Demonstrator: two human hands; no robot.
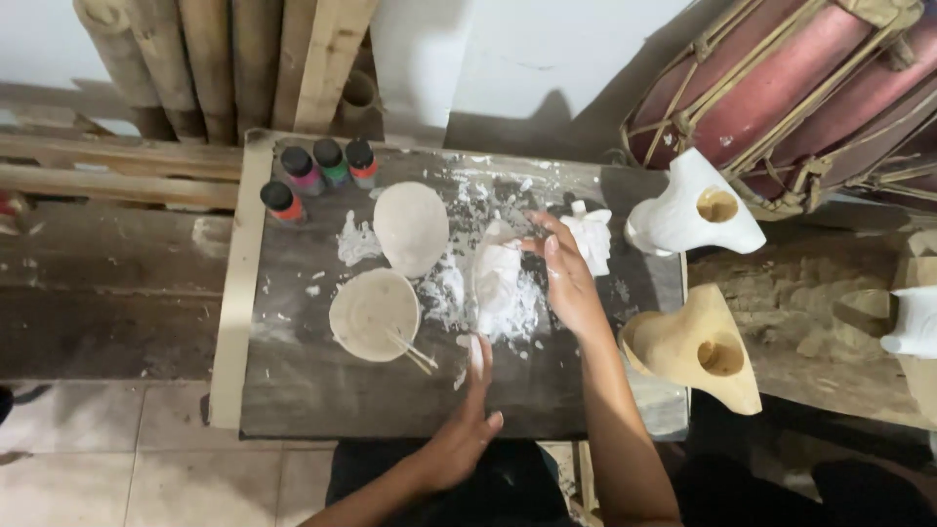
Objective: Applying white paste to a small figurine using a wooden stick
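A white plaster figure (498,283) lies upright on a dark wooden board (322,381) dusted with white powder. My right hand (566,283) rests against the figure's right side, fingers curled around its top. My left hand (468,420) reaches up from below, its white-coated fingertips touching the figure's lower end. Both hands are smeared with white paste. Just left of the figure sits a round bowl of pale paste (373,314) with two thin sticks (415,353) leaning in it.
A white oval mask form (411,226) lies behind the bowl. Several small paint bottles (317,171) stand at the board's back left. A small white figurine (590,234), a white hollow cast (695,210) and a tan one (698,346) are to the right. Bamboo poles and a drum stand behind.
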